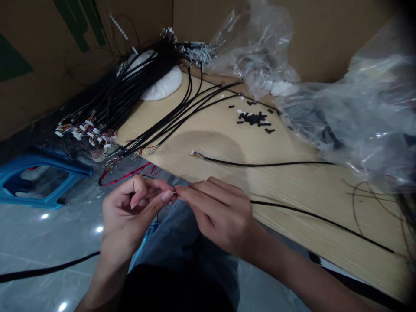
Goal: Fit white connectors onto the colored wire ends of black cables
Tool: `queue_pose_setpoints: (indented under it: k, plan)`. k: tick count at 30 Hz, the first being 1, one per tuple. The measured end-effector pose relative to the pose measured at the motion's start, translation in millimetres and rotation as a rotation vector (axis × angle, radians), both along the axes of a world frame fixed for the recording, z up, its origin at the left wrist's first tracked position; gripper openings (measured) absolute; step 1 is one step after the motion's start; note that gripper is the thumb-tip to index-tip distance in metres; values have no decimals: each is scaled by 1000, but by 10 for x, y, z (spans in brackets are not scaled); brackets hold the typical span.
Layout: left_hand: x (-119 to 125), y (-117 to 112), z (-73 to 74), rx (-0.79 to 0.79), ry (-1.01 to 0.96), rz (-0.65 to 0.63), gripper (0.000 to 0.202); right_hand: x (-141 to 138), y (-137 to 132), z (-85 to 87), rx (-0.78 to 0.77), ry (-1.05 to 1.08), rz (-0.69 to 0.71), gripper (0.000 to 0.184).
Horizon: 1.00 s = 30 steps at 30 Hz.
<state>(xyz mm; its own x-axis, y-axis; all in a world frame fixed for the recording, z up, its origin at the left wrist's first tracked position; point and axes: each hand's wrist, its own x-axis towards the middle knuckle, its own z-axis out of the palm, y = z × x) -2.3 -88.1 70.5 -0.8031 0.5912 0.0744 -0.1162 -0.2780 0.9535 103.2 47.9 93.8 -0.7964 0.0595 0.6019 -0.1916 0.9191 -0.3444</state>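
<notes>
My left hand [130,212] and my right hand [221,210] meet in front of the table's near edge. Thumb and fingers of the left pinch thin coloured wires [175,194], and the right's fingertips close on the same short stretch. A black cable [292,209] runs from under my right hand across the tabletop to the right. Behind my left wrist another black cable [48,267] comes in from the left; whether it joins the held wires is hidden. Just beyond my hands lies a single black cable [260,165] with a white connector [196,154] on its wires.
A thick bundle of black cables [130,86] lies at the back left, partly on a white roll [162,84]. Several loose cables [182,110] reach over the table edge. Small black tube pieces [253,118] are scattered near clear plastic bags [367,117]. A blue stool [42,201] stands left.
</notes>
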Motion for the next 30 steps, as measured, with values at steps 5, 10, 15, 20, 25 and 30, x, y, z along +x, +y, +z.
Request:
queue_pose_setpoints:
  k: [5, 10, 15, 20, 25, 30]
  plan:
    - [-1, 25, 83, -14, -95, -40, 42, 4, -2, 18, 156, 66, -15, 21]
    - [1, 32, 132, -21, -158, -60, 41, -2, 19, 50, 343, 71, -53, 24]
    - [-4, 27, 114, -21, -205, -76, 38, -6, 18, 34, 415, 75, -40, 22]
    - [9, 20, 142, -20, -231, -118, 38, -19, 10, 30, 256, 107, -68, 25]
    - [14, 19, 198, -3, -227, -137, 36, -12, 25, 25, 109, 141, -62, 26]
    - [-44, 39, 199, -14, -217, -155, 29, 6, 26, 29, -30, 146, -16, 29]
